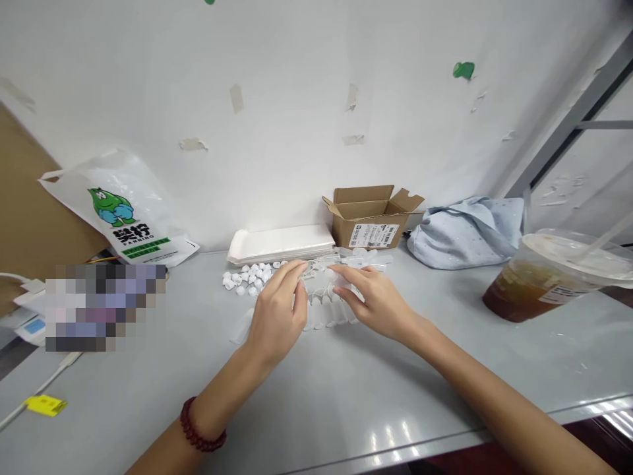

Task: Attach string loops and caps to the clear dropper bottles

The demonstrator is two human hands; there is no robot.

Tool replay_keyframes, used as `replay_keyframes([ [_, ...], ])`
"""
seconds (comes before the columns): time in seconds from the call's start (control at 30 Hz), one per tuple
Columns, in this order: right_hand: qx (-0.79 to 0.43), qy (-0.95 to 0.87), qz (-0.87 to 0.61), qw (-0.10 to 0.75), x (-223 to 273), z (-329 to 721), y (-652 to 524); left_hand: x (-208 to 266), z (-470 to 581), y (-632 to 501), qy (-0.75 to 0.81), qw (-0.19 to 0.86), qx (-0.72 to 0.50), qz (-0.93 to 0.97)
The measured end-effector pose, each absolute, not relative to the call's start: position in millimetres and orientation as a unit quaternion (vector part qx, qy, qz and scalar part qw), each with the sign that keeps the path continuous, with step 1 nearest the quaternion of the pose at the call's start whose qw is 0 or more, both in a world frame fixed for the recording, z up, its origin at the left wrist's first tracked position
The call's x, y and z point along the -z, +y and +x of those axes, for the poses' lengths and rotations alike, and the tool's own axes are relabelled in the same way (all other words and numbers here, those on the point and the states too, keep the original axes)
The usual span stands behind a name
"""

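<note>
Two hands of ours are hovering nearer us than the brown cardboard box (368,220). Our left hand (277,305) is curving its fingers, the thumb slightly apart; our right hand (380,298) is parting thumb and forefinger into a small gap, and we are failing to tell whether either is gripping anything. Clear plastic pieces (322,313) are lying in a row between our hands, in front of the box and a little to its left. Small white caps (254,281) are lying farther left of the box, a white stack (281,243) is sitting just beside its left, and a pale blue cloth bundle (465,232) is slumping to its right.
</note>
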State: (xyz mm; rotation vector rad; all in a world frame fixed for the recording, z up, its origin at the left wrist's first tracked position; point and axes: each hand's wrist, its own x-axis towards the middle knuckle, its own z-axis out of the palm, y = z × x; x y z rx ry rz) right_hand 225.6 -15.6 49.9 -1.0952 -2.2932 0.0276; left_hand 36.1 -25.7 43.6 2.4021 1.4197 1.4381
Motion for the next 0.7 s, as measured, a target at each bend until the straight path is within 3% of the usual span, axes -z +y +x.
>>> replay_keyframes([
  [0.7,-0.010,-0.852,-0.404,0.333,-56.7,224.8,-22.1,-33.1,46.3,-32.9,0.355,-0.011,-0.442,0.824],
])
